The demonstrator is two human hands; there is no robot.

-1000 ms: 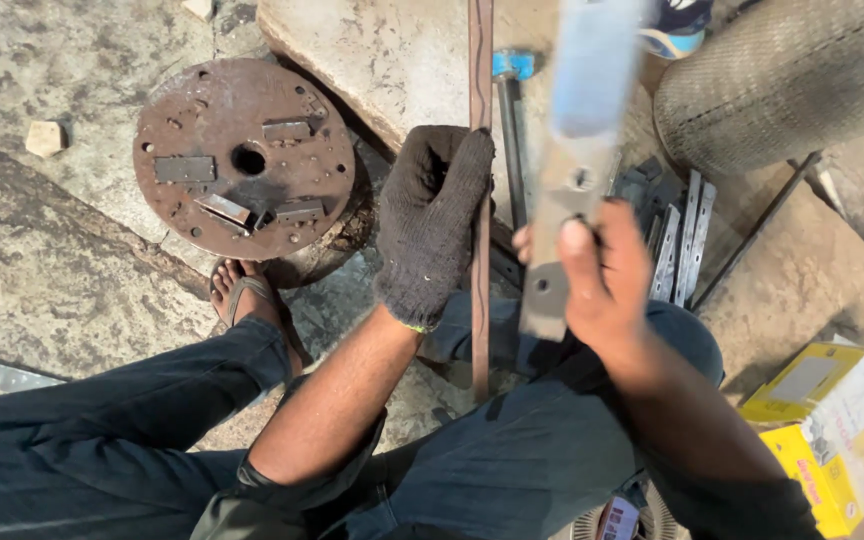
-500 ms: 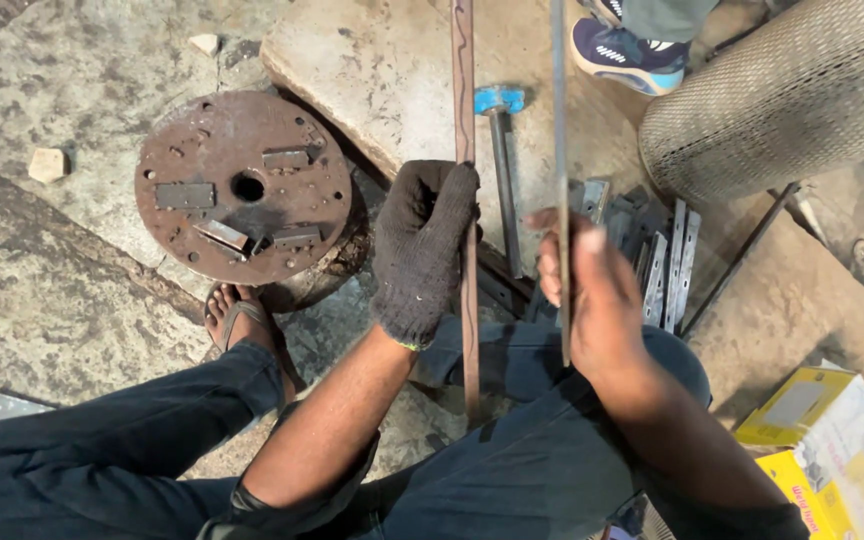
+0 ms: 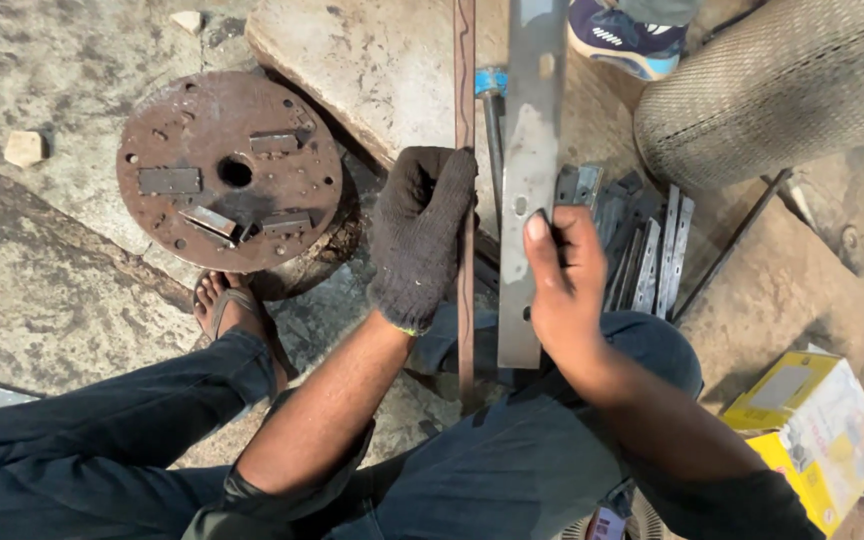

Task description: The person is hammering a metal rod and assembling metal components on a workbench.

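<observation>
The gloved left hand (image 3: 420,238) clamps the thin rusty iron rod (image 3: 465,180) upright between the knees, while the bare right hand (image 3: 564,285) grips the flat grey steel strip (image 3: 529,150) just beside it — side by side, seemingly for comparison.

Dark knit glove (image 3: 420,235), rust-brown disc (image 3: 229,168), grey steel strip (image 3: 529,170), yellow box (image 3: 814,435), dark blue trousers (image 3: 102,450).
</observation>
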